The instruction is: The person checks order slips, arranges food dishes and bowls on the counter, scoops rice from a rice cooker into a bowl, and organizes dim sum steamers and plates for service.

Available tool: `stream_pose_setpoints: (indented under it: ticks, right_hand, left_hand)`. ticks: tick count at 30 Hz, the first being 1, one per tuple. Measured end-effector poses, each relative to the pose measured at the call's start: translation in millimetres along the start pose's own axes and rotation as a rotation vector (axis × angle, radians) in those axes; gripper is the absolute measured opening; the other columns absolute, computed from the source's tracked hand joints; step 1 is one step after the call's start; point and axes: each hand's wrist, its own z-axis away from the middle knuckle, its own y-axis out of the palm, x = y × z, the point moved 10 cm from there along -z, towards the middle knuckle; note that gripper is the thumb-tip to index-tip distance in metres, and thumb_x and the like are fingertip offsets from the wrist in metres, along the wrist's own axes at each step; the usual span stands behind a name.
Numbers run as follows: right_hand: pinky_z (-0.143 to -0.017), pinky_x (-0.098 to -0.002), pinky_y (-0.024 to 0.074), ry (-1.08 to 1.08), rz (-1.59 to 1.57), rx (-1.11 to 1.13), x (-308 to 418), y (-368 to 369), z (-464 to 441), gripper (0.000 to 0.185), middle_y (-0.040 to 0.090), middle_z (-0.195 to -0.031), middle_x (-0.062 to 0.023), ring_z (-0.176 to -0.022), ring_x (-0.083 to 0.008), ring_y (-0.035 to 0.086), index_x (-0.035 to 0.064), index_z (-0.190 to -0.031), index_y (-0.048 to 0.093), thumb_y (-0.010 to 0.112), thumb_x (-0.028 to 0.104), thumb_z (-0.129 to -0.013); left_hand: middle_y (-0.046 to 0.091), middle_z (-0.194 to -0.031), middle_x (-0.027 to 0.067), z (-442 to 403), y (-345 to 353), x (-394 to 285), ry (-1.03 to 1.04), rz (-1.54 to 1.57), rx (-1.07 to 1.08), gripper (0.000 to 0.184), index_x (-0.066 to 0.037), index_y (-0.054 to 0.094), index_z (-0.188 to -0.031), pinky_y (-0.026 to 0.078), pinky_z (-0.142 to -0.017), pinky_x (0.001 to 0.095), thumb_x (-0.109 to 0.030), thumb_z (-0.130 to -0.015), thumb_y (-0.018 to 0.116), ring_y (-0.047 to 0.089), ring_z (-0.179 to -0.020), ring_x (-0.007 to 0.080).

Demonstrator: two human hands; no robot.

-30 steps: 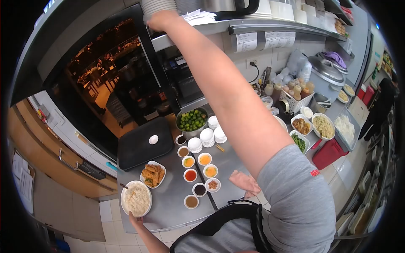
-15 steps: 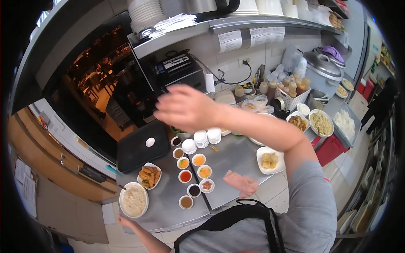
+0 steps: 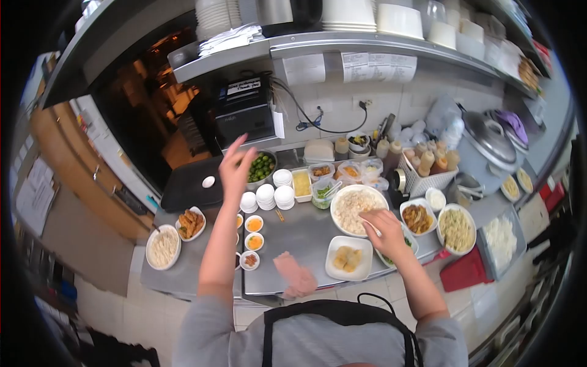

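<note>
My left hand (image 3: 235,168) is raised over the left part of the steel counter, its fingers apart and holding nothing. It is near the bowl of small green citrus fruits (image 3: 261,165) and the stacked white lids (image 3: 265,194). My right hand (image 3: 386,232) is at the lower right rim of a large white bowl of rice (image 3: 354,208), fingers closed. A pale slim thing shows at its fingertips, too unclear to name. In front of that bowl is a square white dish of pale yellow food pieces (image 3: 348,259). A pink crumpled cloth (image 3: 295,275) lies at the counter's front edge.
Small sauce cups (image 3: 254,241) stand by my left forearm. Farther left are fried food (image 3: 191,224), another rice bowl (image 3: 163,247) and a black tray (image 3: 183,192). Right are noodles (image 3: 456,227) and a bottle basket (image 3: 428,177). A shelf (image 3: 367,43) overhangs the back.
The view has swung right. My right hand has come down from its raised position to the rice bowl. My left hand has risen from beside the left rice bowl.
</note>
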Motion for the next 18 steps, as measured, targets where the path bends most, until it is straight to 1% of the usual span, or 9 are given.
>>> stream_pose_setpoints:
  ticks: [1, 3, 5, 6, 8, 13, 15, 17, 18]
  right_hand:
    - [-0.067, -0.0324, 0.0433, 0.024, -0.001, 0.003, -14.6, -11.2, 11.4, 0.02, 0.059, -0.079, -0.0076, -0.075, -0.0237, 0.055, 0.005, -0.091, 0.061, 0.06, 0.004, -0.072]
    - [-0.065, -0.0329, 0.0434, 0.071, -0.007, -0.024, -50.4, -30.2, 34.4, 0.018, 0.059, -0.076, -0.0092, -0.072, -0.0249, 0.056, 0.0042, -0.089, 0.061, 0.059, 0.002, -0.072]
    - [-0.064, -0.0333, 0.0433, 0.108, -0.003, -0.005, -76.4, -47.1, 52.2, 0.017, 0.059, -0.075, -0.01, -0.071, -0.0257, 0.056, 0.0037, -0.089, 0.061, 0.059, 0.002, -0.072]
    - [-0.063, -0.0337, 0.0431, 0.175, 0.02, 0.011, -91.4, -53.9, 60.0, 0.016, 0.059, -0.074, -0.0108, -0.07, -0.0264, 0.056, 0.0032, -0.088, 0.061, 0.058, 0.001, -0.072]
    - [-0.063, -0.0341, 0.043, 0.179, 0.009, 0.01, -102.2, -66.5, 69.8, 0.016, 0.058, -0.074, -0.0114, -0.07, -0.0269, 0.055, 0.0029, -0.089, 0.061, 0.058, 0.001, -0.073]
    - [-0.062, -0.0352, 0.043, 0.243, 0.019, -0.005, -135.1, -85.2, 105.8, 0.016, 0.059, -0.074, -0.0129, -0.069, -0.0286, 0.055, 0.0025, -0.088, 0.061, 0.057, 0.002, -0.073]
    - [-0.063, -0.036, 0.043, 0.306, 0.06, 0.011, -149.0, -89.8, 122.1, 0.015, 0.059, -0.075, -0.0138, -0.069, -0.0294, 0.055, 0.0022, -0.088, 0.061, 0.056, 0.002, -0.074]
    - [-0.063, -0.0364, 0.043, 0.349, 0.075, 0.013, -155.2, -97.7, 131.8, 0.015, 0.06, -0.076, -0.0145, -0.069, -0.0298, 0.055, 0.002, -0.088, 0.062, 0.056, 0.002, -0.075]
    - [-0.063, -0.0369, 0.043, 0.393, 0.094, 0.025, -159.6, -101.2, 136.7, 0.015, 0.06, -0.077, -0.0151, -0.069, -0.0303, 0.055, 0.0017, -0.088, 0.062, 0.056, 0.003, -0.075]
  left_hand:
    - [0.051, -0.118, 0.0149, -20.5, 21.7, -30.6, 0.132, -0.026, -0.032, 0.017, -0.004, 0.065, -0.088, 0.034, -0.093, 0.0315, -0.015, -0.076, 0.062, 0.044, -0.115, 0.0253]
    - [0.052, -0.116, 0.0153, -63.1, 57.8, -61.3, 0.182, 0.19, -0.1, 0.018, -0.005, 0.065, -0.091, 0.033, -0.093, 0.0299, -0.013, -0.076, 0.062, 0.043, -0.116, 0.0236]
    - [0.056, -0.11, 0.0137, -96.0, 80.7, -82.2, 0.112, 0.362, -0.185, 0.024, -0.001, 0.062, -0.097, 0.036, -0.087, 0.024, -0.006, -0.074, 0.063, 0.049, -0.105, 0.0157]
    - [0.056, -0.11, 0.0137, -110.6, 85.6, -83.0, 0.114, 0.346, -0.209, 0.024, -0.001, 0.062, -0.097, 0.036, -0.087, 0.024, -0.006, -0.074, 0.063, 0.049, -0.105, 0.0157]
    - [0.062, -0.096, 0.0097, -130.1, 109.2, -63.2, -0.038, 0.542, -0.059, 0.024, -0.003, 0.065, -0.094, 0.039, -0.083, 0.0263, -0.004, -0.07, 0.064, 0.054, -0.092, 0.0166]
    - [0.063, -0.087, 0.0073, -94.9, 99.6, -81.2, -0.113, 0.221, 0.053, 0.023, -0.002, 0.066, -0.088, 0.044, -0.07, 0.0238, 0.007, -0.069, 0.056, 0.057, -0.079, 0.013]
    - [0.063, -0.086, 0.0078, -84.2, 79.6, -122.0, 0.213, -0.147, 0.07, 0.025, -0.004, 0.066, -0.09, 0.044, -0.072, 0.0249, 0.007, -0.071, 0.053, 0.057, -0.08, 0.0135]
    - [0.063, -0.086, 0.008, -99.3, 31.3, -184.0, 0.43, -0.171, -0.115, 0.027, -0.005, 0.065, -0.093, 0.044, -0.072, 0.0259, 0.006, -0.074, 0.05, 0.058, -0.081, 0.015]
    - [0.062, -0.088, 0.0087, -119.6, 5.8, -199.4, 0.412, -0.104, -0.164, 0.027, -0.004, 0.064, -0.096, 0.044, -0.072, 0.026, 0.004, -0.075, 0.049, 0.057, -0.082, 0.0155]
